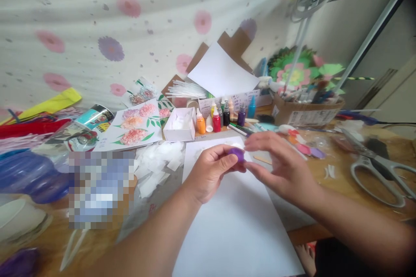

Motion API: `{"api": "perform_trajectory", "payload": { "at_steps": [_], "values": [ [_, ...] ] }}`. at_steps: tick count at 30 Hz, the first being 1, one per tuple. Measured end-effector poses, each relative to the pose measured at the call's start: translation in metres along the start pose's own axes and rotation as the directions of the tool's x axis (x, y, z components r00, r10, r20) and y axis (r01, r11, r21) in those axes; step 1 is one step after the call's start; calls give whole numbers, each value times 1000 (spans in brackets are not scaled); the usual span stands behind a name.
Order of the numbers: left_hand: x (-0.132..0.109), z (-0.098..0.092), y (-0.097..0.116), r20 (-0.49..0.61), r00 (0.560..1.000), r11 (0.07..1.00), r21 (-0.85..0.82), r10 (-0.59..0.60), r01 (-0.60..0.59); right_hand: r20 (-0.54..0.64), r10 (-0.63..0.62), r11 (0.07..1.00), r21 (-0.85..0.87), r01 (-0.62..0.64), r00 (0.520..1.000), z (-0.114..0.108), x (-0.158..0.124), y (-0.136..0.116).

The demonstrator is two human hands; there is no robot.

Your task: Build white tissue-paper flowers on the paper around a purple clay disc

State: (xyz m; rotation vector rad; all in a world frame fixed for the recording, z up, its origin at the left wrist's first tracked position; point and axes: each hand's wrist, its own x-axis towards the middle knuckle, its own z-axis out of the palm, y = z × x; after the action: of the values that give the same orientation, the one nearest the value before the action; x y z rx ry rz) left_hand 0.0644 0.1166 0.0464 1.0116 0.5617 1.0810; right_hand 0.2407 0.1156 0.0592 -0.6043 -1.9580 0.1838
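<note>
Grip of the left hand (208, 175) is being applied narrowly: a small purple piece (237, 154) is being pinched between thumb and fingers, above a white sheet (227, 229). The right hand (282, 162) is being held just beside the piece, its grip wide, with thumb and fingers parted; whether the piece is being touched by these fingertips cannot be told. The sheet is being supported by a grey mat (289, 212) on the wooden tabletop (339, 177). Beyond the hands, coloured bottles (216, 122) are standing beside a white box (182, 132). White scraps (156, 156) are lying left of the sheet, before flower pictures (134, 127); scissors (377, 162) are lying far right.
</note>
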Motion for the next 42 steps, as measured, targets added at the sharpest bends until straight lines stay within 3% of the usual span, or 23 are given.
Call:
{"api": "perform_trajectory", "payload": {
  "at_steps": [4, 12, 15, 17, 18, 19, 21, 22, 24, 26, 28, 31, 35, 38, 42],
  "values": [
    [-2, 1, -3, -17, 999, 999, 12, -44, 44, 117, -68, 995, -66, 76, 991, -2, -3, 1],
    [-6, -6, -16, -23, 993, 991, 70, -113, 114, 188, -195, 970, -111, 218, 963, 6, -9, 13],
    [-19, -2, -16, -44, 992, 988, 96, -115, 119, 151, -122, 984, -108, 139, 981, 3, -16, 21],
    [-35, 2, -10, -58, 994, 956, 273, -91, 103, 84, 12, 994, -108, -3, 996, -3, -20, 28],
    [-45, 4, -5, -44, 996, 895, 438, -79, 90, 45, 98, 991, -100, -94, 994, -7, -21, 31],
    [-55, 6, 0, 30, 996, 771, 635, -84, 46, 10, 191, 978, -82, -190, 981, -12, -20, 34],
    [-75, 8, 8, 256, 954, 479, 864, -156, -154, -46, 371, 929, 22, -370, 928, -21, -17, 37],
    [-84, 7, 10, 352, 900, 346, 903, -258, -254, -48, 456, 886, 117, -448, 889, -24, -15, 39],
    [-97, 1, 9, 390, 836, 123, 920, -386, -373, -22, 564, 758, 410, -507, 826, -25, -12, 42],
    [-105, -6, -1, 427, 816, -27, 881, -390, -473, 8, 630, 615, 605, -506, 776, -23, -11, 46],
    [-111, -11, -14, 501, 822, -141, 824, -272, -549, 63, 687, 493, 692, -527, 724, -19, -12, 48],
    [-115, -12, -28, 583, 810, -256, 774, -67, -579, 130, 726, 403, 716, -571, 675, -16, -12, 48],
    [-118, -4, -30, 655, 728, -307, 749, 205, -587, 180, 782, 299, 733, -612, 597, -17, -10, 41],
    [-119, 1, -27, 645, 703, -325, 762, 299, -561, 193, 806, 256, 738, -624, 560, -19, -9, 37],
    [-125, 11, -30, 653, 682, -338, 756, 329, -560, 185, 809, 270, 727, -632, 558, -22, -9, 36]
  ]
}}
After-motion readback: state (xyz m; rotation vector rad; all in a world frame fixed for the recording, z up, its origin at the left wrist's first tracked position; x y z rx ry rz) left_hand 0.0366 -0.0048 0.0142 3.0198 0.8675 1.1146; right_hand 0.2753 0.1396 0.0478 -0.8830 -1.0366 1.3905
